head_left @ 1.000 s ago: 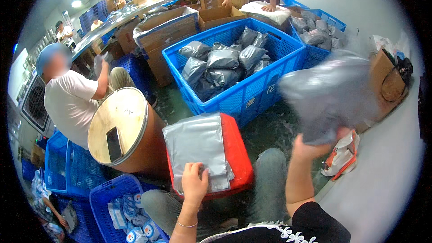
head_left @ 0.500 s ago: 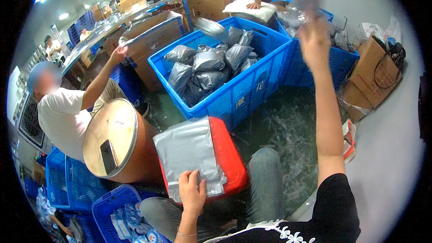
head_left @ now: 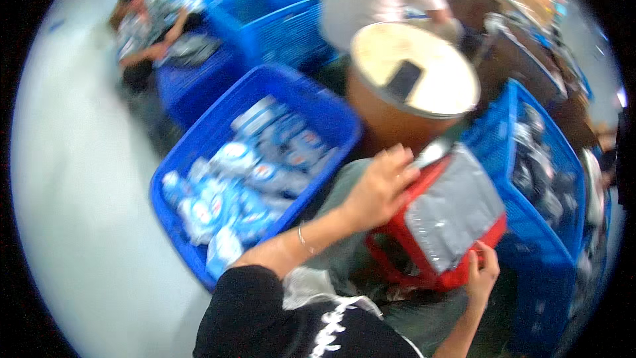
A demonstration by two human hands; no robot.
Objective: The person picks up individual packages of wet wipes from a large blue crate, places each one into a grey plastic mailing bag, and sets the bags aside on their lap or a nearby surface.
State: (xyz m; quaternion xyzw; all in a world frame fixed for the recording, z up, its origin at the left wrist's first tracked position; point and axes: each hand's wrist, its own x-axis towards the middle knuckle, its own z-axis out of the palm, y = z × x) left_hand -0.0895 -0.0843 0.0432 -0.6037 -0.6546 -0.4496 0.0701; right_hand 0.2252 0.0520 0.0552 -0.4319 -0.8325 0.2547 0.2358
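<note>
A red plastic stool (head_left: 442, 281) stands in front of my knees, with flat grey plastic mailing bags (head_left: 457, 209) lying on top. My left hand (head_left: 384, 189) is over the stool's left edge, beside the bags; its fingers are stretched out and slightly blurred, with nothing visible in them. At the near right corner, my right hand (head_left: 482, 272) touches the stool's rim, its fingers slightly bent and apart next to the bags. To my left, a dark blue basket (head_left: 173, 233) contains several blue-and-white packs (head_left: 228, 159) in clear plastic.
Beyond the stool stands a brown drum (head_left: 374, 109) with a phone (head_left: 404, 79) on its pale lid. At right, a blue crate (head_left: 544, 235) holds grey parcels. Another blue crate (head_left: 285, 30) stands at the back. One person (head_left: 371, 0) is behind the drum; another (head_left: 149, 33) sits far left.
The view has swung left. The dark item near my raised right hand is out of view; that hand has come down to the stool. My left hand has left the bags' near edge for the stool's left side.
</note>
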